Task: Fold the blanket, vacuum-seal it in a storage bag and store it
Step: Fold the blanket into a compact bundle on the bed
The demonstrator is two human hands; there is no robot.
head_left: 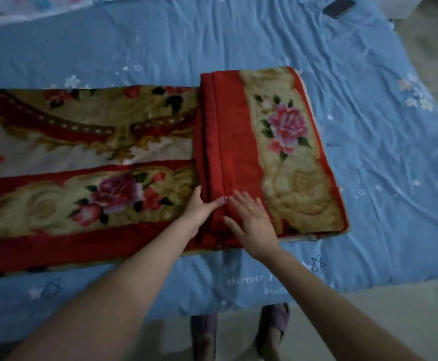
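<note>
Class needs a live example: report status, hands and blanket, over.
Left hand grips the folded edge; right hand flat on top. Blanket part-folded on bed, long strip left. Nothing in the way.

The folded part of the blanket (pixel 265 152) lies on the bed sheet (pixel 382 126), under and beyond the right hand's fingers (pixel 241 204). Its unfolded length runs left of the left hand's fingers (pixel 212 204). A phone (pixel 339 7) lies far beyond, to the right.
</note>
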